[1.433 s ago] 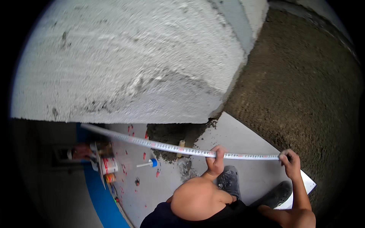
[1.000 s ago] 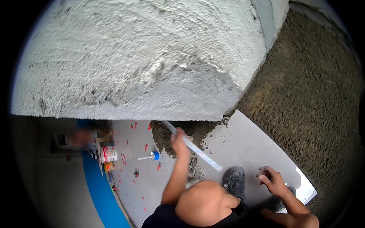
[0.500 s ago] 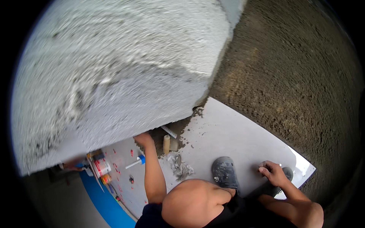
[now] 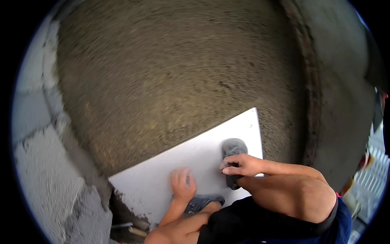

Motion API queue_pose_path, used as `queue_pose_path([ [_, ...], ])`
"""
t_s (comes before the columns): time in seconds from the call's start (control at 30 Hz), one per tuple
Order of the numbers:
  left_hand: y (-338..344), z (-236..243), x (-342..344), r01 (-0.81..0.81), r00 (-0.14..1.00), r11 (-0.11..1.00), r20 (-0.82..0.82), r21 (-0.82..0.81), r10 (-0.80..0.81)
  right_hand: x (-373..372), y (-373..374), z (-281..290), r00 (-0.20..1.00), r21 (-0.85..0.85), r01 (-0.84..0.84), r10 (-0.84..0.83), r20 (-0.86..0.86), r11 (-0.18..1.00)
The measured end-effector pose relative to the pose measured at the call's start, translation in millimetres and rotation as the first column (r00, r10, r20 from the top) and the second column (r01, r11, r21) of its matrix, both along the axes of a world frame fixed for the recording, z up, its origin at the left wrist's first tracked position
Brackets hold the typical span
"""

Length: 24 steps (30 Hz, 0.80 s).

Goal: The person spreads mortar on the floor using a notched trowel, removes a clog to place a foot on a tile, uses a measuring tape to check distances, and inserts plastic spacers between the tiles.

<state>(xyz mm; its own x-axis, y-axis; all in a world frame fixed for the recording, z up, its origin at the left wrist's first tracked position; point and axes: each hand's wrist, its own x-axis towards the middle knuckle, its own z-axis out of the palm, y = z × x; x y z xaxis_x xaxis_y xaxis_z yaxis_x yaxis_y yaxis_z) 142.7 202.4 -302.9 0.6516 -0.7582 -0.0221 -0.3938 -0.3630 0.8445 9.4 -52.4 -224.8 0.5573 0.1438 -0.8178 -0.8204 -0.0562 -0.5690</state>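
Observation:
My left hand (image 4: 183,184) is over the white tile (image 4: 203,148), in front of my left shoe. Its fingers are smeared by motion, and a small grey patch shows beside them; I cannot tell whether something is held. My right hand (image 4: 242,164) hovers above my right shoe (image 4: 234,145), its thumb and fingers curled toward each other. Anything between those fingertips is too small to make out. Both shoes are dark grey clogs resting on the tile; the left clog (image 4: 203,201) is partly hidden by my forearm and knee.
Rough brown mortar (image 4: 174,81) spreads beyond the tile. Pale blocks (image 4: 48,171) rise along the left. A dark gap at lower left holds a cream-coloured stick-like piece (image 4: 137,231). On the right runs a raised edge (image 4: 310,89) beside a grey wall surface (image 4: 337,93).
The view has swung right, toward the mortar. My left hand has left the block's edge and come over the tile. My right hand is now above the right clog, still curled.

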Motion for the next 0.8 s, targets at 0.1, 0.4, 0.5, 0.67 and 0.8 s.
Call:
queue_pose_path([
  [0.1, -64.4, -16.2, -18.9, 0.277, 0.959, 0.943, -0.009, -0.181, -0.284, -29.6, -21.0, 31.2, 0.988, -0.032, 0.149, -0.150, -0.026, 0.988],
  [0.4, -209.6, -39.6, -77.0, 0.702, 0.604, 0.659, 0.264, 0.270, -0.752, -136.4, 13.6, 110.1, 0.497, -0.203, 0.847, -0.867, -0.029, 0.492],
  [0.5, -264.6, -45.8, -99.9, 0.687, 0.586, 0.658, 0.301, 0.309, -0.752, -162.3, 37.6, 119.9, 0.407, -0.210, 0.894, -0.913, 0.008, 0.397],
  [0.67, -315.1, -52.8, -131.0, 0.693, 0.576, 0.663, 0.336, 0.284, -0.746, -204.4, 91.0, 125.4, 0.187, -0.164, 0.962, -0.963, -0.193, 0.220],
  [0.8, -309.1, -72.1, -127.9, 0.652, 0.628, 0.740, 0.427, 0.169, -0.651, -121.9, 101.6, 183.2, 0.451, -0.503, 0.633, -0.808, -0.378, 0.589],
])
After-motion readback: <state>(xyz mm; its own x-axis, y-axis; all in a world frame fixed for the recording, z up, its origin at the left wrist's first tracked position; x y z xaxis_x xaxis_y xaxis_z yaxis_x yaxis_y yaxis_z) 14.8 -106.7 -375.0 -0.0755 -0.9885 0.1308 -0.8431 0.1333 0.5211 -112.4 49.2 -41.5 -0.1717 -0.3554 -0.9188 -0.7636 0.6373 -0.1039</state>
